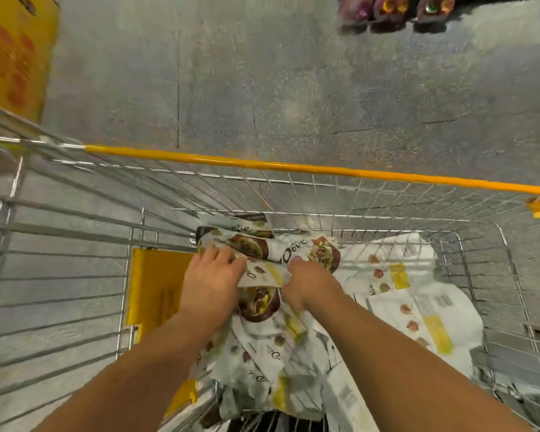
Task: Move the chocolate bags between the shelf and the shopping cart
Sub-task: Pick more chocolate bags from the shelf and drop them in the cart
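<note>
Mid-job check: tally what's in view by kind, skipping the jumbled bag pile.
Bare hands, left hand and right hand, gripping a white chocolate bag: 2
Dark foil pouches: 3
Silver wire shopping cart: 1
Yellow cardboard box: 1
Total: 7

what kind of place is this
Probably a supermarket or warehouse store: a wire shopping cart with a yellow rail, chocolate bags piled in it, and a row of packaged goods across the concrete floor.
</note>
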{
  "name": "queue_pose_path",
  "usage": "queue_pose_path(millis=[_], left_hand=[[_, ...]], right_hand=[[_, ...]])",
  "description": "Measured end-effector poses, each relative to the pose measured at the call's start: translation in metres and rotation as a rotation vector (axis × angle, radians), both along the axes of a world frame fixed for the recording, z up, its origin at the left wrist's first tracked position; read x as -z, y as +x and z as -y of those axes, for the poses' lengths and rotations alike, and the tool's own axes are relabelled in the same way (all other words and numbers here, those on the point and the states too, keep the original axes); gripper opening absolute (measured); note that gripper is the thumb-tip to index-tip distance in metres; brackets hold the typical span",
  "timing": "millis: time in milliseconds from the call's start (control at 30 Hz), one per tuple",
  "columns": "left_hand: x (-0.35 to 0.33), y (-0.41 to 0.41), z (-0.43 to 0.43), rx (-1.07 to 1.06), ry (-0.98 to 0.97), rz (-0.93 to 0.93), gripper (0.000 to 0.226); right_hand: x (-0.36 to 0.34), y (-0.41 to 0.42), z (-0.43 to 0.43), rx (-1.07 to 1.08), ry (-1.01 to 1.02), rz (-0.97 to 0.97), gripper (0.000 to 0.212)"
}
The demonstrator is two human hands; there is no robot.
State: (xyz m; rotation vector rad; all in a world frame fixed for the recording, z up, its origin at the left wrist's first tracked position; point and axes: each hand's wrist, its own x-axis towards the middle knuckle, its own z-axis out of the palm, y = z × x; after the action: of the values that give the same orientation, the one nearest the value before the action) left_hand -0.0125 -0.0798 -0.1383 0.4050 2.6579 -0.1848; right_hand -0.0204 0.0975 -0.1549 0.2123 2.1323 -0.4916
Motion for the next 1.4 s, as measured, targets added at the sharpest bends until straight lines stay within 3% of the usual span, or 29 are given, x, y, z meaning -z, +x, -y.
queue_pose_path(millis=[67,333,500,800,1100,1400], left_hand=[[0.011,-0.002,0.011,0.012,0.024,0.022,0.045],[0.03,0.001,0.036,0.094,0.256,-0.063,0.012],[0.028,-0.003,0.048,0.152,0.264,-0.047,0.014],[0.009,0.006,0.053,0.199,0.329,0.009,0.027],[-0.067,0.009,0.03,0.272,0.27,0.016,0.037],[-0.186,0.007,-0.036,0.39,0.199,-0.051,0.024]], right_hand=[[-0.002,-0.02,0.011,-0.023,-0.007,-0.062,0.042],[0.013,-0.065,0.073,-0.157,-0.058,-0.34,0.046],[0.03,-0.071,0.1,-0.156,0.022,-0.299,0.036],[0.013,-0.056,0.085,-0.167,0.102,-0.397,0.025],[-0.086,-0.016,0.022,0.07,0.094,-0.387,0.021],[-0.233,0.052,-0.07,0.266,0.277,-0.506,0.019]])
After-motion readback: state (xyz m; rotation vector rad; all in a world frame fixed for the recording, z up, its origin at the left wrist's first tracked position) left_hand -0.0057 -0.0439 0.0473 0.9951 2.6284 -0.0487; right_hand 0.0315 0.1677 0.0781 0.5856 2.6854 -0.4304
